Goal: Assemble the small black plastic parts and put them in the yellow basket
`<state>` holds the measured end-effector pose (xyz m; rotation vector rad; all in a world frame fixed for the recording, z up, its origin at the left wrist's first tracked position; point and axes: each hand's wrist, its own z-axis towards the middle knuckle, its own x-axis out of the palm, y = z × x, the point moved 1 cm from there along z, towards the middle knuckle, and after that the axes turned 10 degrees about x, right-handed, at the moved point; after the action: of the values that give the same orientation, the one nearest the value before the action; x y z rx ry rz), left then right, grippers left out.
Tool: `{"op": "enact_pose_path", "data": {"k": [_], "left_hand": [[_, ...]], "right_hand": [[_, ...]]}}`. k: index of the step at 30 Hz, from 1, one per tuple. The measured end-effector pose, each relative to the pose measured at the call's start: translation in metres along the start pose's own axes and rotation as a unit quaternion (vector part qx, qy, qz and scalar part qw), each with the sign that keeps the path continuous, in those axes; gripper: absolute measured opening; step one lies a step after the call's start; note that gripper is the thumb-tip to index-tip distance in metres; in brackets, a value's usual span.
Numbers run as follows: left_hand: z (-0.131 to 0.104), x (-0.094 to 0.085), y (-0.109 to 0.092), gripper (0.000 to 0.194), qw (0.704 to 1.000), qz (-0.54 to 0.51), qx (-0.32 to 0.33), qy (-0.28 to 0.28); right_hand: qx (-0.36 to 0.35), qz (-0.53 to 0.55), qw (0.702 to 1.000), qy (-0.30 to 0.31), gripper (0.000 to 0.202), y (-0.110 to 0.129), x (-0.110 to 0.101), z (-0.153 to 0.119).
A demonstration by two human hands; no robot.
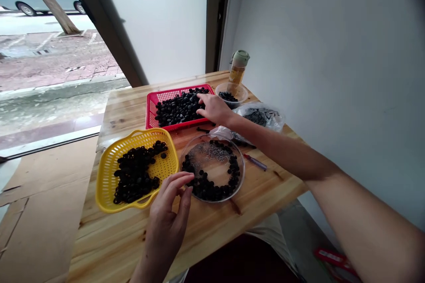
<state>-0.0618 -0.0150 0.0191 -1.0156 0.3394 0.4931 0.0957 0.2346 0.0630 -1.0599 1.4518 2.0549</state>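
My right hand [214, 108] reaches over the right end of a red basket [148, 110] heaped with small black round pieces [179, 108]. Its thumb and forefinger are apart, with nothing visible between them. Closer to me, my left hand [171, 212] hovers at the near left rim of a round clear dish [212, 170], fingers bent and a gap showing between thumb and fingertips. Around the dish's edge lie black round pieces [212, 191], and small silver metal pins or screws [212, 152] are scattered at its far side. A yellow basket [104, 177] holds black ring-like and round pieces [136, 172].
Behind my right wrist are a clear plastic bag [274, 115] of dark parts and a clear bowl [244, 95] of black parts. A green-lidded bottle [239, 66] stands near the wall. A red-tipped screwdriver [255, 162] lies on the wooden table [109, 239].
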Motion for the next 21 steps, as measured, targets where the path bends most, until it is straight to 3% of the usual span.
{"op": "enact_pose_path", "data": {"k": [2, 4, 6, 10, 14, 19, 21], "left_hand": [[0.001, 0.001, 0.001, 0.021, 1.000, 0.008, 0.007, -0.003], [0.003, 0.001, 0.001, 0.020, 1.000, 0.005, 0.012, -0.007], [0.007, 0.002, 0.002, 0.020, 1.000, -0.001, 0.018, -0.002], [0.015, 0.004, 0.002, 0.018, 1.000, 0.003, 0.021, 0.007], [0.015, 0.009, 0.002, 0.017, 0.999, 0.024, 0.017, 0.022], [0.025, 0.026, 0.007, 0.016, 0.993, 0.059, 0.037, 0.094], [0.035, 0.035, 0.014, 0.019, 0.982, 0.112, 0.033, 0.151]], "right_hand": [[-0.053, -0.005, 0.997, 0.059, 0.022, -0.001, 0.009, -0.034], [-0.140, -0.039, 0.968, 0.207, 0.017, -0.004, 0.021, -0.076], [-0.162, -0.078, 0.945, 0.273, 0.022, -0.011, 0.034, -0.109], [-0.147, -0.136, 0.933, 0.299, 0.032, -0.019, 0.052, -0.133], [-0.114, -0.162, 0.938, 0.285, 0.025, -0.026, 0.046, -0.132], [-0.091, -0.171, 0.945, 0.265, 0.025, -0.040, 0.033, -0.136], [-0.088, -0.176, 0.944, 0.266, 0.024, -0.043, 0.032, -0.138]]}}
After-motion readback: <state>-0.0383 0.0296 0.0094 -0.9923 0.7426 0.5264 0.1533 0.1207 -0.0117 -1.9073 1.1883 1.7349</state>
